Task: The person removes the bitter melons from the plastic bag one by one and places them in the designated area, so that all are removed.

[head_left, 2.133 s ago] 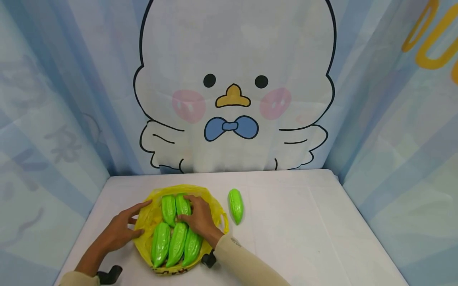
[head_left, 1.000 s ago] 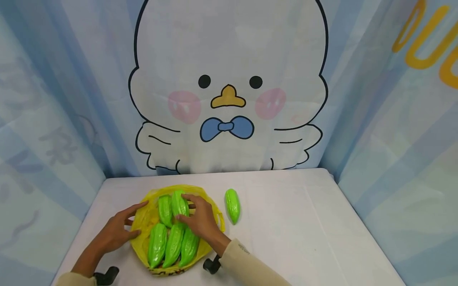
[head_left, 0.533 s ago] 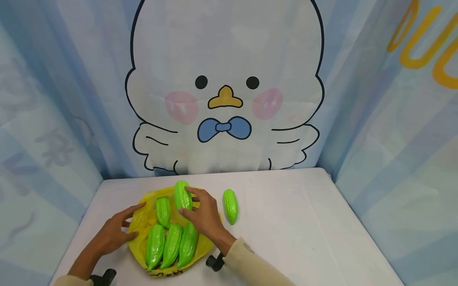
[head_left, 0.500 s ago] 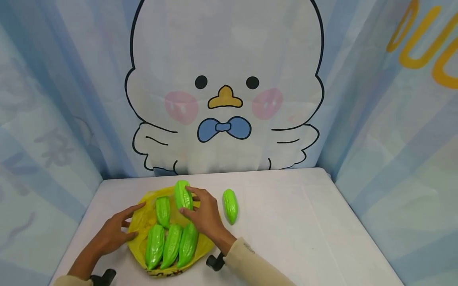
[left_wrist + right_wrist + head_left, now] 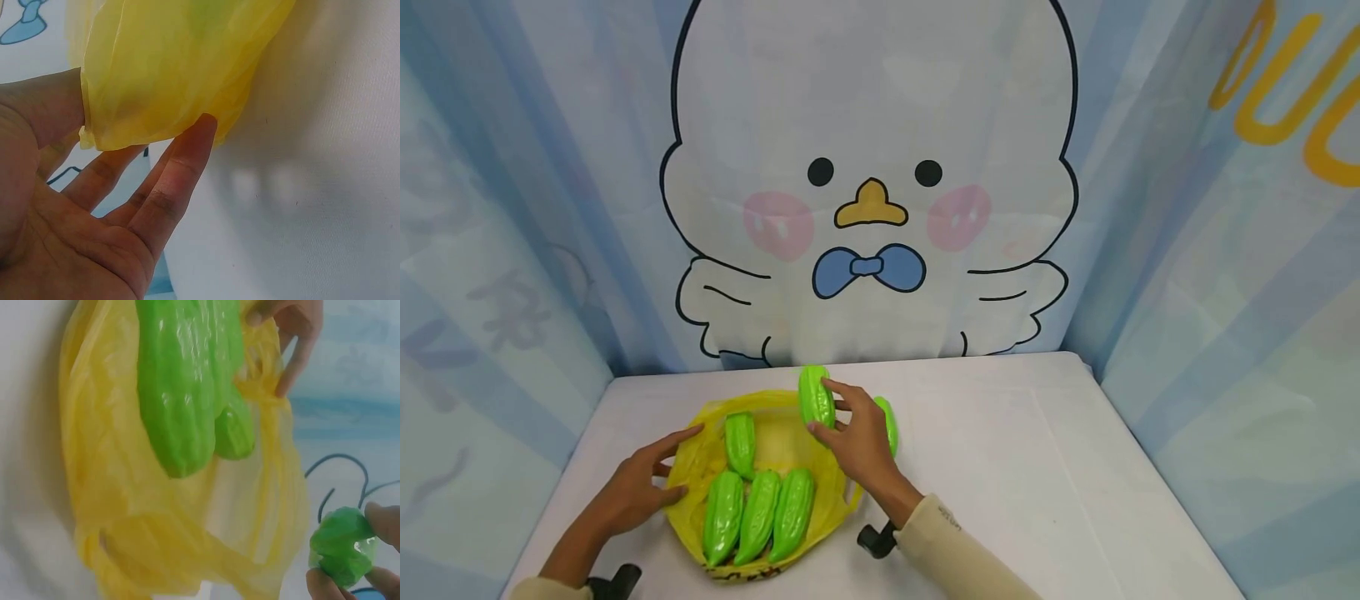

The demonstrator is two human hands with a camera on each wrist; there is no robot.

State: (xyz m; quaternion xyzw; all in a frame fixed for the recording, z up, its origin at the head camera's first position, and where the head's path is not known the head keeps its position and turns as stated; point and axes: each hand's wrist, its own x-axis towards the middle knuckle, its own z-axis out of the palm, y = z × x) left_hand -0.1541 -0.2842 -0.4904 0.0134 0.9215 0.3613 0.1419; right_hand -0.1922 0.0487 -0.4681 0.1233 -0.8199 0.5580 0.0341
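Note:
My right hand (image 5: 861,437) pinches a glossy green bitter gourd (image 5: 816,396) between thumb and fingers, above the far right rim of a yellow plastic bag (image 5: 782,433). Its end (image 5: 340,547) shows in the right wrist view. My left hand (image 5: 638,487) holds the bag's left rim; in the left wrist view fingers lie on both sides of the bag edge (image 5: 144,94). Inside the spread bag, several similar gourds (image 5: 758,517) lie in a front row, and a single gourd (image 5: 741,446) lies behind them.
Another green gourd (image 5: 889,425) lies on the white table (image 5: 1015,475) right of the bag, partly hidden by my right hand. A printed curtain (image 5: 880,317) stands behind the table's back edge. Bag handles (image 5: 853,497) hang at the right rim.
My right hand has lifted one gourd from the bag's back row and carried it up and to the right. The left hand stays at the left rim.

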